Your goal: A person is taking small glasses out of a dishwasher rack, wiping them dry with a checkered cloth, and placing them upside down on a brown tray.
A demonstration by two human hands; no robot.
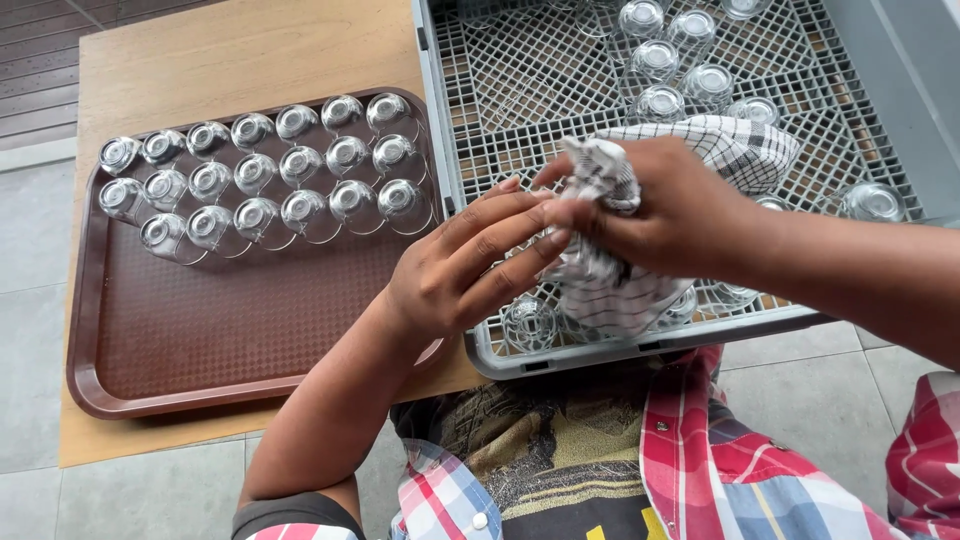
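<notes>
1. Closest to the camera: both hands are bunched up in a black-and-white checked cloth [640, 270], held just above the front edge of the grey rack [450, 150]. The right hand [660, 215] has its grip clamped round the wadded top of the cloth. The left hand [470, 265] has its fingers curled in against the cloth from the side, thumb hidden, so it looks closed on the bundle too. There's probably a small glass inside that wad, but the cloth covers it, so I can't actually tell.

2. Right under the hands, at the rack's near edge, one clear glass [530, 322] sits mouth down on the grid, and a couple more peek out from behind the cloth.

3. To the left, the brown tray [200, 340] on the wooden surface [250, 50] holds three rows of small glasses [265, 170], all upside down and touching or nearly touching. They fill only the far part of the tray; the near part shows bare brown texture.

4. Farther back in the rack there's a cluster of upside-down glasses [670, 60] near the far middle, plus one more [872, 200] over by the right edge. Much of the grid shows no glasses.

5. My read on progress: well past halfway. Roughly twenty are lined up on the tray, about a dozen visible ones left in the rack, maybe a few more hidden.
</notes>
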